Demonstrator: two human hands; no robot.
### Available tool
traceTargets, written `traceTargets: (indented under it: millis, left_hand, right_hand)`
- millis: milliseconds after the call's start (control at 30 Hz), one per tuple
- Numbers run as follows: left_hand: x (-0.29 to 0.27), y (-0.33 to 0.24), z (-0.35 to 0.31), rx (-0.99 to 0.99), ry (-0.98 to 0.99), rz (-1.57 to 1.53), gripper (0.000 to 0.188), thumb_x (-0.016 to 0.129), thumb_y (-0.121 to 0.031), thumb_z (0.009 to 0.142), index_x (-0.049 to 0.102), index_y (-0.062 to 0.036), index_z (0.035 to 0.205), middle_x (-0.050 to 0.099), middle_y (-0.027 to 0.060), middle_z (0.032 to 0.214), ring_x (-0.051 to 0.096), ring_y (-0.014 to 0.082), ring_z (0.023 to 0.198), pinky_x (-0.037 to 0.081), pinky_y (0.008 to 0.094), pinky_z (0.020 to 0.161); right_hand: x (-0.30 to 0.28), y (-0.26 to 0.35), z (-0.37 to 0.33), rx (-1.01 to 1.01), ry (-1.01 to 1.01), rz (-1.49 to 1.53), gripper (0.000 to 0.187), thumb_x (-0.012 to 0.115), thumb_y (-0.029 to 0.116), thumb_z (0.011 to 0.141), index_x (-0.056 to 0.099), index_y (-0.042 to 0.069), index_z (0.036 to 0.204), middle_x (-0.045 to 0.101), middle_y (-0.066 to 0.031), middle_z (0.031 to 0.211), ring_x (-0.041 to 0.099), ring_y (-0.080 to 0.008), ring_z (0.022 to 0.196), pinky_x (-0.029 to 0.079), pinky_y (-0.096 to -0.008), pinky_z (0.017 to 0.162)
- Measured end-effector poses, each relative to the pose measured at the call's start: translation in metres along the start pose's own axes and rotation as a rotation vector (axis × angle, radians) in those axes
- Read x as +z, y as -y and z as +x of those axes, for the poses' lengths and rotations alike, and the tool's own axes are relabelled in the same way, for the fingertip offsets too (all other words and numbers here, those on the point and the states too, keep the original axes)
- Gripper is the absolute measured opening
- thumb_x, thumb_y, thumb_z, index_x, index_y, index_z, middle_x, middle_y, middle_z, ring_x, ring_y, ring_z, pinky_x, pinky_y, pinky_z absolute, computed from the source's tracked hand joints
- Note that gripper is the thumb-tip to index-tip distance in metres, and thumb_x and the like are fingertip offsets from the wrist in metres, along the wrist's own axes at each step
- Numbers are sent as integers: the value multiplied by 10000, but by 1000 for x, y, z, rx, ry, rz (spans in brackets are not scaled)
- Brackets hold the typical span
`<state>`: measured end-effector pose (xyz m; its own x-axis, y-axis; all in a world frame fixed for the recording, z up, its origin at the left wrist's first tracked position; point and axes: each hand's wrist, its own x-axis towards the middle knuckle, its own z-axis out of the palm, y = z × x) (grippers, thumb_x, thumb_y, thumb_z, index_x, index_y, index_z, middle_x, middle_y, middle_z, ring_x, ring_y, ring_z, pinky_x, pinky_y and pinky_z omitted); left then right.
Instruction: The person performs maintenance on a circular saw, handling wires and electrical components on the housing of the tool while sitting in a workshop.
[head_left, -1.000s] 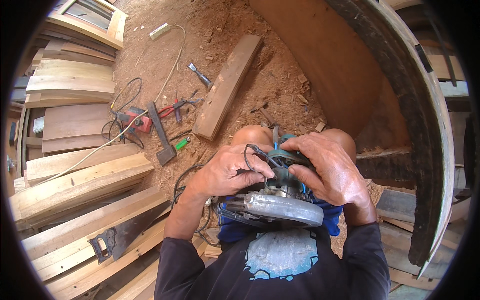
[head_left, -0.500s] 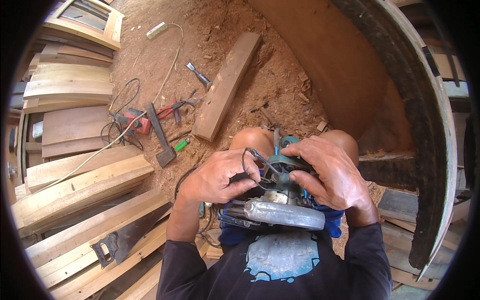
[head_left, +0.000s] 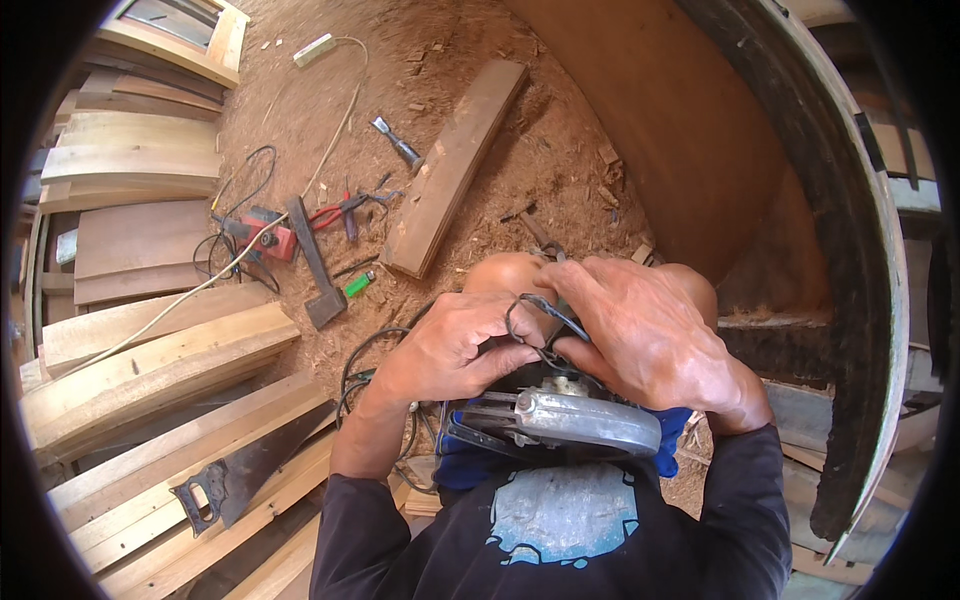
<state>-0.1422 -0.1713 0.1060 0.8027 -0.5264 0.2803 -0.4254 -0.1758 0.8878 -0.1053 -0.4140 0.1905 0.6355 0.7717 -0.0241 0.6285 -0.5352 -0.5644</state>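
Note:
A circular saw [head_left: 590, 422] with a round grey metal guard rests across my lap, its motor body mostly covered by my hands. Thin black wires [head_left: 512, 318] loop out above the guard. Between thumb and fingertips, my left hand [head_left: 462, 345] pinches one of these wires. My right hand [head_left: 645, 325] is curled over the saw's body, thumb and index finger close to the wires; whatever lies under its fingers is hidden.
On the sawdust floor lie a plank [head_left: 455, 170], a chisel [head_left: 398, 143], a hammer [head_left: 315, 265], red pliers [head_left: 330, 213], a green lighter [head_left: 360, 284] and a red power tool [head_left: 268, 235]. Stacked boards [head_left: 150, 360] with a handsaw [head_left: 225, 485] line the left; a large curved wooden piece [head_left: 850, 240] stands right.
My right hand has shifted inward and covers the teal body that showed before. The saw's guard has moved slightly right and tilted. My left hand stays on the wire.

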Motion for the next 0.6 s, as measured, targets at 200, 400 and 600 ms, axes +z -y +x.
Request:
traceTargets:
  millis: [200, 400, 600]
  left_hand:
    - [2, -16, 7, -115, -91, 48, 160, 855, -134, 860, 727, -64, 924, 745, 100, 832, 746, 272, 735, 562, 359, 656]
    - [-8, -7, 11, -76, -55, -50, 208, 858, -77, 802, 684, -36, 908, 696, 140, 910, 697, 342, 896, 546, 421, 738]
    - [-9, 11, 8, 14, 56, 64, 226, 859, -165, 829, 732, -47, 975, 737, 119, 847, 730, 339, 829, 573, 434, 781]
  right_hand:
    - [2, 1, -1, 5, -16, -1, 478, 792, 124, 845, 532, 30, 1235, 645, -217, 976, 656, -440, 950, 511, -535, 790]
    - [0, 8, 2, 80, -6, -43, 497, 817, 178, 851, 552, 9, 1236, 657, -225, 994, 659, -449, 928, 512, -526, 764]
    - [4, -1, 3, 103, -31, -23, 455, 826, 209, 857, 582, -1, 1180, 658, -215, 977, 658, -442, 902, 510, -529, 751]
